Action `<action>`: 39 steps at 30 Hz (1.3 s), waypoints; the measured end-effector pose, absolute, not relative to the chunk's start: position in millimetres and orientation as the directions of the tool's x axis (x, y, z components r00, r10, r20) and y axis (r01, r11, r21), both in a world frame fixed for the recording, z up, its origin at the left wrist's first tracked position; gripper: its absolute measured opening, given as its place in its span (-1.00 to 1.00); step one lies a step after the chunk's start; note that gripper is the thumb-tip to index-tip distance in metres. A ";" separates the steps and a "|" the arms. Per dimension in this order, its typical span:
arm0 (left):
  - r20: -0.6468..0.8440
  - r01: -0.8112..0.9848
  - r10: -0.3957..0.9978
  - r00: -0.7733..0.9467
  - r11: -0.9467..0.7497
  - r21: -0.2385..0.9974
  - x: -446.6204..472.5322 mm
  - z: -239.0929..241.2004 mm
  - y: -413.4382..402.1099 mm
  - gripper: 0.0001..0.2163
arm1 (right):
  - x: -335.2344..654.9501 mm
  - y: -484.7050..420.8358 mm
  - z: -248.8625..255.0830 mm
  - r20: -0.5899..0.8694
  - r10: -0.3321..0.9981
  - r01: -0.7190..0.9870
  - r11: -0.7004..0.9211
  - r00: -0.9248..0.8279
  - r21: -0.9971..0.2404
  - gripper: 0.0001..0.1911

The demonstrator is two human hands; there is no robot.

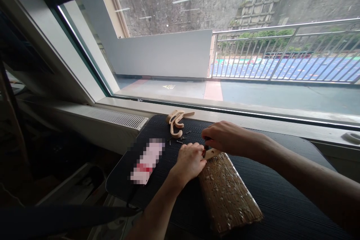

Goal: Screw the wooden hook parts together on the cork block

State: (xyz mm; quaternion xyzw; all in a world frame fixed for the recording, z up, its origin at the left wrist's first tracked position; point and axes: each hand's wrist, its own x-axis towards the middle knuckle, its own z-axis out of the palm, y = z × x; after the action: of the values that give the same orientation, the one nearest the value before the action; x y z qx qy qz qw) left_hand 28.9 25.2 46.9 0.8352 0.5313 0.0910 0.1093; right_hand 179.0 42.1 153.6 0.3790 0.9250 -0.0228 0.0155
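Observation:
A pale wooden piece with a small hole (213,152) lies across the far end of a thick brown board (229,191). The board's surface is pitted with holes and shiny spots. My left hand (192,160) is closed on the left end of the wooden piece, pressed near the board's corner. Just above it, my right hand (222,135) is wrapped round the dark handle of what looks like a screwdriver (207,143). Its tip is hidden between the hands. Several screws (181,140) lie loose to the left, in front of a few pale wooden hooks (177,123).
Everything rests on a black, round-cornered table (281,157) against the window sill (225,115). A blurred pink and white flat object (147,163) lies at the table's left. A white vented ledge (112,116) runs beside it, and a large window faces me.

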 end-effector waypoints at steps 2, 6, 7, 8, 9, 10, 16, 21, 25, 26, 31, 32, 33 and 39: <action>0.050 0.860 0.903 0.426 -0.422 0.287 28.4 46.5 25.0 -0.86 | 180.7 42.9 151.8 -0.022 0.708 0.708 0.706 -0.706 -0.025 -0.84; 0.024 0.868 0.908 0.418 -0.407 0.285 29.1 47.5 24.0 -0.86 | 178.5 40.8 155.7 -0.035 0.715 0.716 0.698 -0.698 -0.028 -0.86; 0.017 0.870 0.909 0.417 -0.404 0.281 29.4 47.5 23.9 -0.86 | 177.7 39.0 157.4 -0.059 0.715 0.717 0.696 -0.696 -0.027 -0.87; 0.013 0.871 0.908 0.418 -0.405 0.277 29.5 47.2 23.8 -0.86 | 177.3 36.5 158.5 -0.086 0.716 0.720 0.694 -0.693 -0.021 -0.88; 0.017 0.871 0.908 0.419 -0.408 0.273 29.5 46.5 24.0 -0.85 | 177.9 33.3 158.8 -0.116 0.718 0.724 0.690 -0.686 -0.010 -0.88; 0.026 0.869 0.906 0.423 -0.414 0.270 29.3 45.5 24.3 -0.84 | 179.4 29.4 157.6 -0.145 0.724 0.731 0.682 -0.674 0.005 -0.87; 0.059 0.846 0.883 0.466 -0.464 0.263 26.1 38.7 27.6 -0.85 | 207.1 -5.3 115.6 -0.088 0.849 0.853 0.516 -0.522 -0.083 -0.76; 0.058 0.845 0.878 0.475 -0.474 0.247 26.1 39.7 28.4 -0.84 | 228.4 -34.5 69.6 -0.144 0.923 0.921 0.324 -0.358 -0.214 -0.74; 0.062 0.846 0.873 0.483 -0.484 0.225 26.9 40.5 28.9 -0.85 | 242.1 -42.9 59.2 0.055 0.974 0.849 0.217 -0.218 -0.482 -0.75; 0.064 0.847 0.874 0.482 -0.484 0.219 27.1 40.4 29.0 -0.85 | 243.8 -42.6 58.5 0.123 0.978 0.812 0.209 -0.169 -0.545 -0.74; 0.067 0.851 0.878 0.474 -0.477 0.220 28.3 39.6 28.6 -0.85 | 229.6 -36.8 43.4 0.075 0.990 0.504 0.005 0.117 -0.864 -0.67; 0.065 0.853 0.879 0.472 -0.474 0.219 28.6 39.5 28.4 -0.86 | 223.6 -35.9 37.8 0.046 0.989 0.411 -0.017 0.143 -0.911 -0.66; 0.063 0.855 0.881 0.469 -0.470 0.218 28.9 39.4 28.2 -0.86 | 217.8 -35.3 32.0 0.049 0.987 0.320 -0.003 0.155 -0.948 -0.66; 0.057 0.860 0.884 0.464 -0.465 0.210 29.4 39.9 27.8 -0.86 | 205.0 -34.3 11.6 -0.094 0.975 0.061 -0.108 0.203 -0.992 -0.56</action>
State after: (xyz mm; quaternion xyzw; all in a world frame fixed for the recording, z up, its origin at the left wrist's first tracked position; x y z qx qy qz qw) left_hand 29.4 27.8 39.9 0.8522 0.5116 0.0789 0.0757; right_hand 205.0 -34.3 11.6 0.5900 0.4388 -0.4539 -0.5032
